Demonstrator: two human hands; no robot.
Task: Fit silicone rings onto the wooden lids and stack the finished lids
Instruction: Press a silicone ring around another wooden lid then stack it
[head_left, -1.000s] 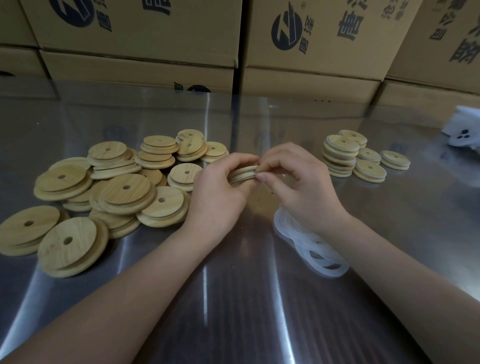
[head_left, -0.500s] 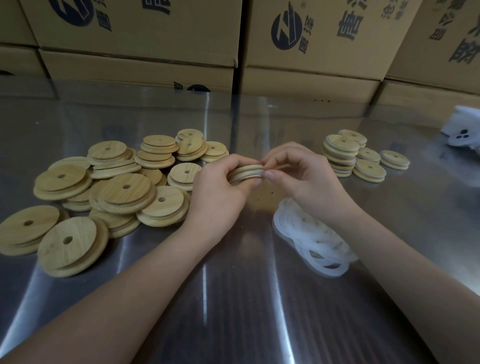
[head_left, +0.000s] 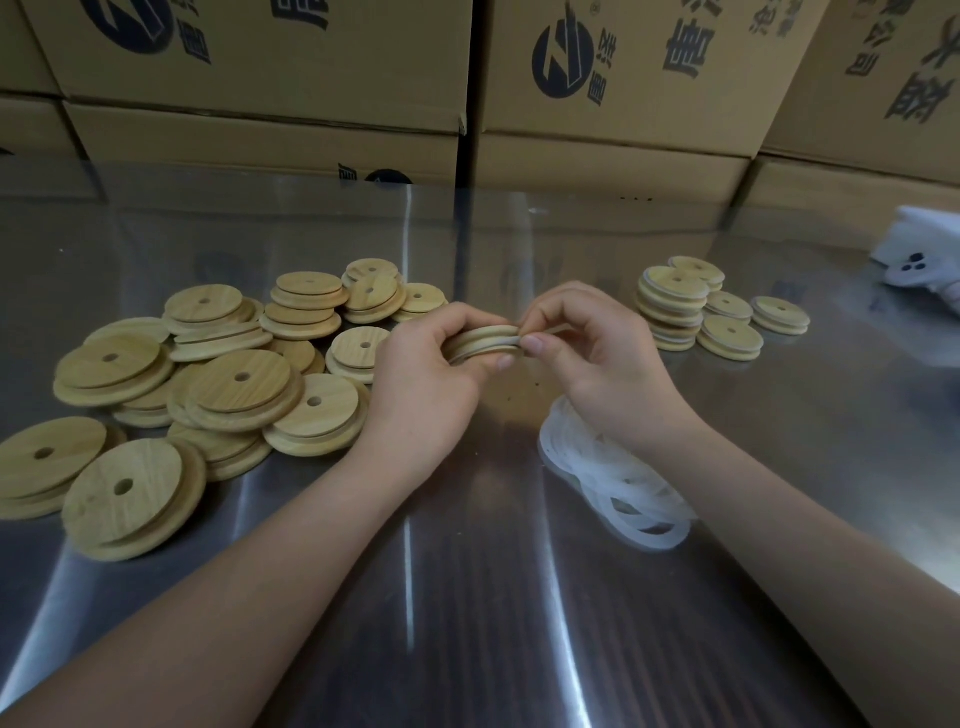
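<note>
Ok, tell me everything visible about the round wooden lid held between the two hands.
The round wooden lid is a pale, stepped disc seen edge-on, held above the steel table. The left hand grips its left side; the right hand pinches its right edge. A white silicone ring runs along its groove. Its faces are hidden.

Non-task items only:
- Metal table: shiny, brushed, streaky light reflections, fills the near and middle of the scene.
- Cardboard boxes stacked along the far edge of the table, full width. Dark printed logos and characters on the faces; a round logo sits on the box right of centre.
- Dark vertical gap between the stacks, just left of centre.
- White object at the far right table edge, partly cut off; three small dark dots on it. Can't tell what it is.
- Box faces reflect dimly in the far tabletop.
</note>
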